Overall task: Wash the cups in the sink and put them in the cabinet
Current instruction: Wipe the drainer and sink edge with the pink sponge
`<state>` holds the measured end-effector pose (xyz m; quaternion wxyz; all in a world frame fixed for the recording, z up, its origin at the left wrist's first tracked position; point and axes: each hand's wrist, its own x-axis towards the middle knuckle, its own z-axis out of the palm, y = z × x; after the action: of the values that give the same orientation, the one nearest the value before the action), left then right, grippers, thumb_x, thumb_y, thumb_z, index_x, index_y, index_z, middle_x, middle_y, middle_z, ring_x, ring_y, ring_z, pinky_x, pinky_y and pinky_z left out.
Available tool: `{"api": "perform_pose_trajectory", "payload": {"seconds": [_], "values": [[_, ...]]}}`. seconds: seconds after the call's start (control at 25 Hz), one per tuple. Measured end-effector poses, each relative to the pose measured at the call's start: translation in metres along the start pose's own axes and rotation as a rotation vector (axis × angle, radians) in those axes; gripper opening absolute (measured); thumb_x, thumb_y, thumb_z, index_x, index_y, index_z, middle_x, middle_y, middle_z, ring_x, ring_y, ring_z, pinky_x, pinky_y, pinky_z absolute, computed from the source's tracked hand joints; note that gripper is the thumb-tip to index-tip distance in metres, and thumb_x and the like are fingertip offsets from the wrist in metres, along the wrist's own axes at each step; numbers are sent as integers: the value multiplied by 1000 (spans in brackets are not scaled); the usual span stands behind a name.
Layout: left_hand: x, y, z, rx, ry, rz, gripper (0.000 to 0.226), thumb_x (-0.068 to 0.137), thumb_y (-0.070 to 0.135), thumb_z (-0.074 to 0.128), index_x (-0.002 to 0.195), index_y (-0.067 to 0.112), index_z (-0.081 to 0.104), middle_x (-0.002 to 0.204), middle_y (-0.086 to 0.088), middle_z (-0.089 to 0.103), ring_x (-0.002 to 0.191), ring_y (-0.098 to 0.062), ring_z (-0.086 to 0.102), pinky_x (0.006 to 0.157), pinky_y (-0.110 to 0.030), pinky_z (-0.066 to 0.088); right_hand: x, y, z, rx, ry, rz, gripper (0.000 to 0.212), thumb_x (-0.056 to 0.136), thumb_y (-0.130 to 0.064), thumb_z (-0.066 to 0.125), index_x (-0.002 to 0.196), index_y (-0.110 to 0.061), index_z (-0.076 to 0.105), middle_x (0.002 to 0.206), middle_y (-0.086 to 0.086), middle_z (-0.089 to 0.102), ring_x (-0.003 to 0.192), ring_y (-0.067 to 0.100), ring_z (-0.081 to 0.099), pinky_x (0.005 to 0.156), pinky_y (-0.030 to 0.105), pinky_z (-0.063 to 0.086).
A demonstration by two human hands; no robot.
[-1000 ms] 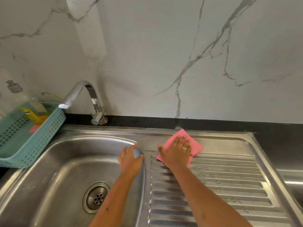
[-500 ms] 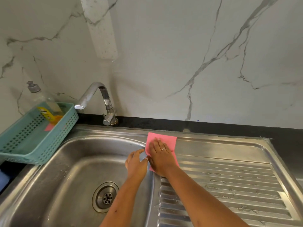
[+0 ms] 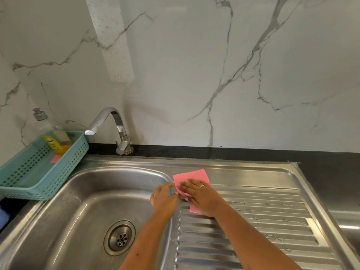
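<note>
Marble wall closes off the far side; a black counter strip runs along its foot. The steel sink takes the left half, its basin bare down to the drain. The ribbed drainboard takes the right half and is open out to its raised right edge. A teal basket overhangs the sink's left rim, with a soap bottle standing in it. The tap spout points left, over the basin's far corner.

Your right hand lies flat, fingers straight, pressing a pink cloth onto the drainboard's near-left corner. Your left hand sits cupped against the rim between basin and drainboard, fingers loosely curved, gripping nothing, forefinger touching the cloth's left edge. The basin lies directly left of and below both hands. Where the cups are you cannot tell from this view.
</note>
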<state>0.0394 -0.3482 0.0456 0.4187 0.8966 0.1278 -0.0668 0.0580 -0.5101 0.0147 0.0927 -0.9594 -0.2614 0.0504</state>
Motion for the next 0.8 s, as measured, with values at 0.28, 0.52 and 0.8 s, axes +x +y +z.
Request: {"api": "perform_pose_trajectory", "payload": {"seconds": [0.28, 0.52, 0.8], "values": [[-25, 28, 31, 28, -127, 98, 38, 93, 26, 52, 131, 31, 51, 146, 3, 39, 136, -22, 30, 112, -34, 22, -81, 46, -11, -59, 23, 233, 56, 97, -51, 8, 149, -36, 18, 155, -14, 23, 145, 12, 19, 117, 31, 10], [-40, 45, 52, 57, -213, 205, 37, 95, 26, 51, 131, 31, 50, 147, 1, 37, 138, -25, 27, 114, -42, 22, -152, 96, -20, -91, 67, 551, 88, 76, -58, -18, 149, -31, 24, 154, -11, 29, 142, 12, 24, 117, 33, 19], [-48, 59, 66, 82, -264, 281, 35, 96, 27, 50, 131, 30, 48, 148, 0, 35, 139, -25, 24, 115, -44, 24, -201, 132, -25, -145, 183, 884, 47, 100, -39, 22, 141, -22, 38, 142, -3, 45, 129, 20, 42, 105, 40, 34]]}}
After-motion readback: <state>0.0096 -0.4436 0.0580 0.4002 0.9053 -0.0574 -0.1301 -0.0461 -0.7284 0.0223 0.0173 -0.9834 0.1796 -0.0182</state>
